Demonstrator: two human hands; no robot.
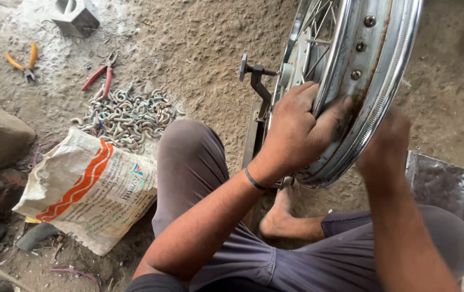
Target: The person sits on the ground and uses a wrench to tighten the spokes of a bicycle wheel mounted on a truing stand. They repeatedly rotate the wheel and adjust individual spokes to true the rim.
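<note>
Steel wheel rim (370,81) in left hand's (297,130) curled fingers (332,116)

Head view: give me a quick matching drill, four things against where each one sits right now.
Things:
1. wheel rim
2. red-handled pliers
3. woven sack
4. orange-handled pliers

Places:
A. on the dirt at far left, near the grey block
B. lying flat beside the left knee
C. upright, gripped by the left hand
D. just above the pile of metal hooks

Pairs: 1-C, 2-D, 3-B, 4-A
</note>
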